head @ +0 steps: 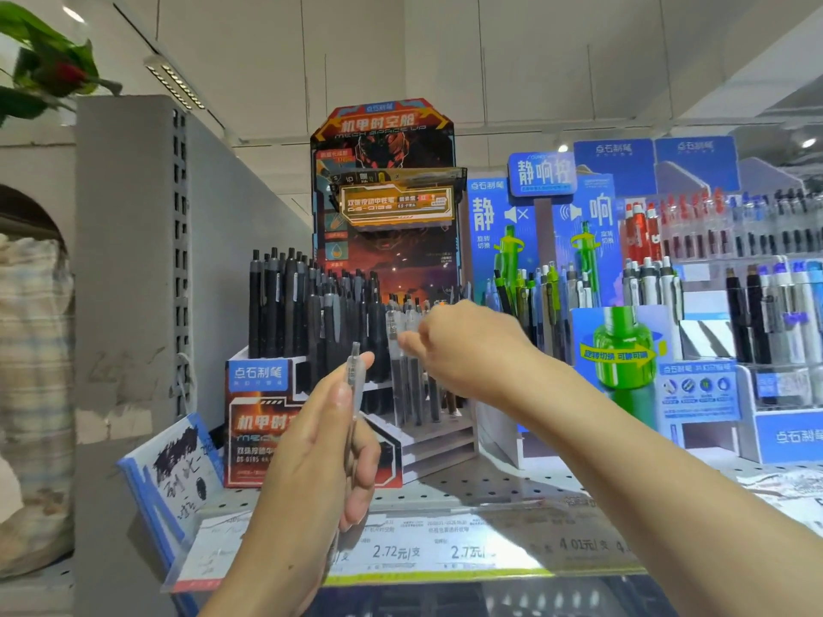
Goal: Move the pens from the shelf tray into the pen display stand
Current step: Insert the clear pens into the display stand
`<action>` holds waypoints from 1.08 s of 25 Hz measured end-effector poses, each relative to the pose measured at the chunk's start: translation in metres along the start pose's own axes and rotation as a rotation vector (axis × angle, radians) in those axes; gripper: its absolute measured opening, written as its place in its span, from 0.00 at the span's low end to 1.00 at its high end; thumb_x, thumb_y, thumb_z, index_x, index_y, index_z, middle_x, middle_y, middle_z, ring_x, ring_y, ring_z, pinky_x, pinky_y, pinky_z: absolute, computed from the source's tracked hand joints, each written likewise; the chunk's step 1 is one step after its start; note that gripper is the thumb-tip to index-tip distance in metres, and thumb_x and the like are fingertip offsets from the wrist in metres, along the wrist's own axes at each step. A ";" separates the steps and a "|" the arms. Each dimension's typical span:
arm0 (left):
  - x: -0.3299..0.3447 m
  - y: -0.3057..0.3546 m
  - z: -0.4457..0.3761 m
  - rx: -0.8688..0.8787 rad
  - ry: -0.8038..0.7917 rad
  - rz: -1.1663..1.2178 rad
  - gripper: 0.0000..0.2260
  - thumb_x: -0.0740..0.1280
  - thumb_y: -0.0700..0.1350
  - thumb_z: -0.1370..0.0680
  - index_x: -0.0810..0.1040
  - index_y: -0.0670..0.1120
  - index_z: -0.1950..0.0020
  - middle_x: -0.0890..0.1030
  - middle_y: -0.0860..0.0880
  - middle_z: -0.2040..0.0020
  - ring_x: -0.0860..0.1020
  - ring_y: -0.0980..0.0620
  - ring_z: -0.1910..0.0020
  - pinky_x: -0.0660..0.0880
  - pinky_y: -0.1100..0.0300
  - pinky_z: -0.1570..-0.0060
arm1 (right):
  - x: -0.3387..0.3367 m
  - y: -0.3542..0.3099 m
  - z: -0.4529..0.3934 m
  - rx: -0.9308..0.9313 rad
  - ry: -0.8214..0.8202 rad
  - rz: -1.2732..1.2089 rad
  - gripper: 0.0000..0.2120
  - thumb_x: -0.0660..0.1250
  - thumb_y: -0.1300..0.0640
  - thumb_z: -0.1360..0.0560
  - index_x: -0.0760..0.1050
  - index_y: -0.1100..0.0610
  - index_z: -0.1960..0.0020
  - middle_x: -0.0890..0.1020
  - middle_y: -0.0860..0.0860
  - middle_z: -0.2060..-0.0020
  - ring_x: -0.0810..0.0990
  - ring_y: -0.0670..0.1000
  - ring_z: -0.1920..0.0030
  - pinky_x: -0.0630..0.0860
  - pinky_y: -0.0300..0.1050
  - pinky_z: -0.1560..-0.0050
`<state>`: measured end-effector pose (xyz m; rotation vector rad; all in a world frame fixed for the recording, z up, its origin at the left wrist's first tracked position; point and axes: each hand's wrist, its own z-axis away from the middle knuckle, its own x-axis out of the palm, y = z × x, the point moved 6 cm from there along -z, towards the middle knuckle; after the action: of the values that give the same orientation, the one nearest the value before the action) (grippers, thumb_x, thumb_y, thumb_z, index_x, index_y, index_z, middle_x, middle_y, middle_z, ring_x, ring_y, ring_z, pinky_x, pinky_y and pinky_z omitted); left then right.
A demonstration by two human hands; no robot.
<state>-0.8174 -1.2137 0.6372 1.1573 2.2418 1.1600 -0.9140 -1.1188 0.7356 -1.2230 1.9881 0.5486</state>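
Note:
The pen display stand (260, 420) is a stepped cardboard stand with orange and dark mech artwork, standing on the shelf. Many black pens (311, 313) stand upright in its back rows. My left hand (320, 456) is in front of the stand and holds a pen with a clear grey cap (354, 376), upright. My right hand (463, 349) reaches to the stand's right front rows, its fingers pinched on the top of a clear-capped pen (394, 331) standing among several dark pens there. No shelf tray is in view.
A blue pen display (614, 349) with green and white pens stands right of the mech stand, with clear racks of more pens (757, 269) beyond. The white perforated shelf (490, 487) has price labels (423, 549) along its front edge. A handwritten card (178, 474) leans at the left.

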 end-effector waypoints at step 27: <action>0.027 0.001 0.031 0.236 -0.213 -0.671 0.05 0.73 0.55 0.26 0.86 0.56 0.59 0.82 0.60 0.57 0.78 0.60 0.51 0.76 0.60 0.52 | -0.003 0.061 -0.001 0.044 0.274 -0.674 0.14 0.65 0.57 0.18 0.77 0.66 0.57 0.81 0.55 0.71 0.83 0.52 0.73 0.83 0.49 0.69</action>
<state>-0.8131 -1.1762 0.6208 0.4830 2.3505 0.4934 -0.9674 -1.0894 0.7376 -1.8937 1.6287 -0.0024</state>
